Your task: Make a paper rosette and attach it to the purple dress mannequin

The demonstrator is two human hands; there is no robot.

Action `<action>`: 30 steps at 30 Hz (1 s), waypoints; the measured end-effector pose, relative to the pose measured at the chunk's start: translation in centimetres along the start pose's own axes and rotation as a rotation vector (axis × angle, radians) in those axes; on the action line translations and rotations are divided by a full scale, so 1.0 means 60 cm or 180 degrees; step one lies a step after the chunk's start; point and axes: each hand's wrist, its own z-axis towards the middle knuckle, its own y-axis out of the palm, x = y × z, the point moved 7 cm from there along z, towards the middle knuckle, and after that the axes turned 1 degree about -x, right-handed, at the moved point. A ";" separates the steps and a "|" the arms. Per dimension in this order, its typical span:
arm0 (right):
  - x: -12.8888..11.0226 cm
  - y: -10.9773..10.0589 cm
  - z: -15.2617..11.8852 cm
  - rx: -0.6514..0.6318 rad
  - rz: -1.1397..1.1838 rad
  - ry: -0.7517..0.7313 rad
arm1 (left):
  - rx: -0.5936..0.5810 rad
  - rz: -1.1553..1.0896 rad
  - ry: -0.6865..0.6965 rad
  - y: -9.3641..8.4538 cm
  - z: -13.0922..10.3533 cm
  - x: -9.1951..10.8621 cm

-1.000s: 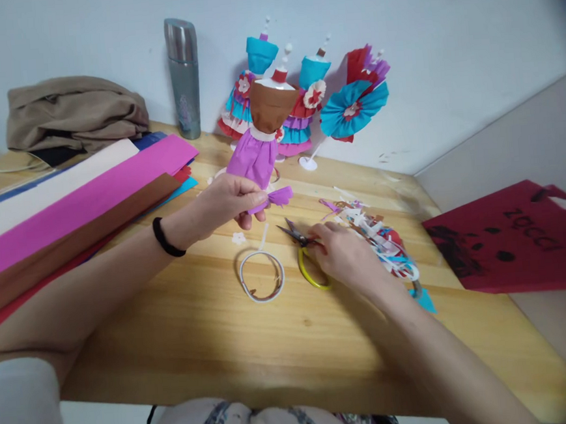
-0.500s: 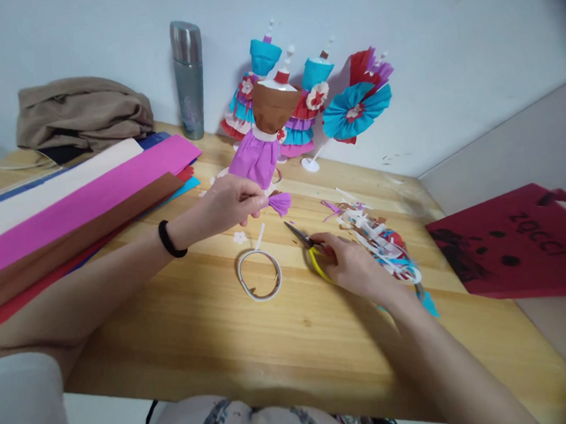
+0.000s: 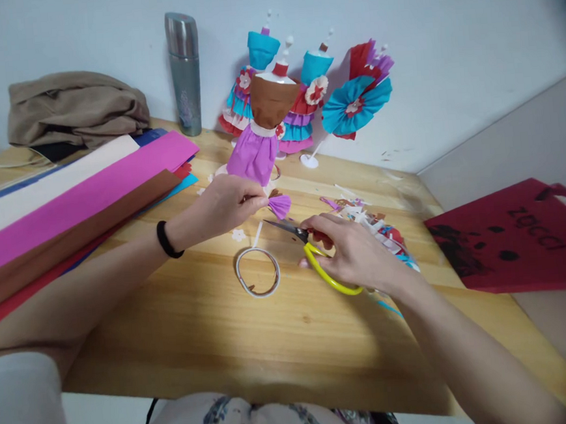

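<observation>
Pinched in the fingers of my left hand (image 3: pixel 228 206) is a small purple pleated paper fan (image 3: pixel 280 205), its folds spreading to the right. My right hand (image 3: pixel 349 243) grips a pair of yellow-handled scissors (image 3: pixel 324 271), the dark blades pointing left, a little below the fan. The blades look closed. Below them lies a roll of white tape (image 3: pixel 239 277) with its loose end sticking up. A white paper flower (image 3: pixel 238 235) rests beside it. Behind my left hand stands a mini dress form in a brown top (image 3: pixel 274 101) and purple skirt (image 3: pixel 253 154).
Other dress forms in blue tops (image 3: pixel 263 49) stand by the wall, with a blue paper rosette (image 3: pixel 357 105). Long paper sheets (image 3: pixel 86 195), a brown cloth (image 3: pixel 79 110) and a flask (image 3: pixel 185 76) are left. Paper scraps (image 3: pixel 362 215) and a red bag (image 3: pixel 515 236) lie right.
My right hand has lifted the scissors off the table and brought them left, toward the fan. My left hand keeps its pinch on the fan in nearly the same place.
</observation>
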 end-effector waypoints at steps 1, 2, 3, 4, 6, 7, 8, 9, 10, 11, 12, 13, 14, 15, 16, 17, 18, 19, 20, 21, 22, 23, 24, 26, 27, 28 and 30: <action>-0.003 -0.003 0.006 0.0014 -0.0051 0.0005 | -0.0013 0.0044 0.0024 0.000 0.000 0.002; -0.007 -0.005 0.011 0.0022 -0.0101 -0.0010 | -0.0027 0.0082 0.0033 0.000 0.000 0.004; -0.011 -0.008 0.016 0.0027 -0.0141 -0.0044 | -0.0038 0.0123 0.0037 0.000 -0.001 0.005; -0.014 -0.010 0.020 0.0028 -0.0169 -0.0091 | -0.0043 0.0166 0.0038 0.000 -0.001 0.005; -0.019 -0.014 0.025 0.0031 -0.0210 -0.0169 | -0.0059 0.0274 0.0056 0.001 -0.001 0.006; -0.020 -0.016 0.027 0.0034 -0.0233 -0.0190 | -0.0066 0.0339 0.0071 0.001 -0.002 0.006; -0.020 -0.017 0.028 0.0044 -0.0265 -0.0193 | -0.0073 0.0413 0.0088 0.002 -0.002 0.006; -0.019 -0.018 0.029 0.0066 -0.0315 -0.0186 | -0.0080 0.0498 0.0112 0.002 -0.003 0.006; -0.018 -0.019 0.029 0.0095 -0.0375 -0.0179 | -0.0085 0.0596 0.0138 0.002 -0.004 0.006; -0.018 -0.019 0.029 0.0122 -0.0440 -0.0176 | -0.0094 0.0706 0.0168 0.002 -0.005 0.008; -0.017 -0.019 0.029 0.0139 -0.0507 -0.0175 | -0.0107 0.0820 0.0196 0.003 -0.005 0.009; -0.017 -0.018 0.029 0.0151 -0.0576 -0.0170 | -0.0127 0.0936 0.0214 0.004 -0.006 0.010; -0.017 -0.017 0.029 0.0163 -0.0641 -0.0159 | -0.0153 0.1046 0.0213 0.005 -0.006 0.012; -0.017 -0.016 0.028 0.0180 -0.0688 -0.0144 | -0.0184 0.1149 0.0190 0.005 -0.007 0.012; -0.018 -0.015 0.028 0.0187 -0.0705 -0.0138 | -0.0210 0.1238 0.0155 0.006 -0.007 0.012; -0.020 -0.013 0.026 0.0183 -0.0697 -0.0128 | -0.0227 0.1310 0.0118 0.006 -0.007 0.012; -0.021 -0.011 0.025 0.0147 -0.0666 -0.0106 | -0.0216 0.1363 0.0067 0.004 -0.007 0.011; -0.022 -0.007 0.024 0.0073 -0.0611 -0.0072 | -0.0173 0.1387 0.0010 0.001 -0.006 0.009; -0.022 -0.003 0.022 -0.0025 -0.0539 -0.0032 | -0.0099 0.1382 -0.0045 -0.003 -0.006 0.007; -0.022 0.002 0.020 -0.0121 -0.0462 0.0007 | -0.0003 0.1350 -0.0095 -0.008 -0.006 0.006; -0.021 0.007 0.018 -0.0208 -0.0380 0.0041 | 0.0101 0.1299 -0.0140 -0.013 -0.006 0.004; -0.020 0.012 0.016 -0.0273 -0.0281 0.0053 | 0.0198 0.1235 -0.0173 -0.018 -0.005 0.002; -0.018 0.016 0.014 -0.0322 -0.0161 0.0040 | 0.0283 0.1161 -0.0179 -0.022 -0.005 0.002; -0.008 0.024 0.012 -0.0347 0.0113 0.0094 | 0.0401 0.0993 -0.0150 -0.028 -0.005 0.003; 0.002 0.026 0.010 -0.0309 0.0257 0.0207 | 0.0453 0.0891 -0.0132 -0.030 -0.005 0.004; 0.015 0.028 0.008 -0.0228 0.0387 0.0367 | 0.0522 0.0775 -0.0111 -0.034 -0.005 0.005; 0.043 0.029 0.002 0.0011 0.0562 0.0731 | 0.0664 0.0524 -0.0101 -0.041 -0.006 0.005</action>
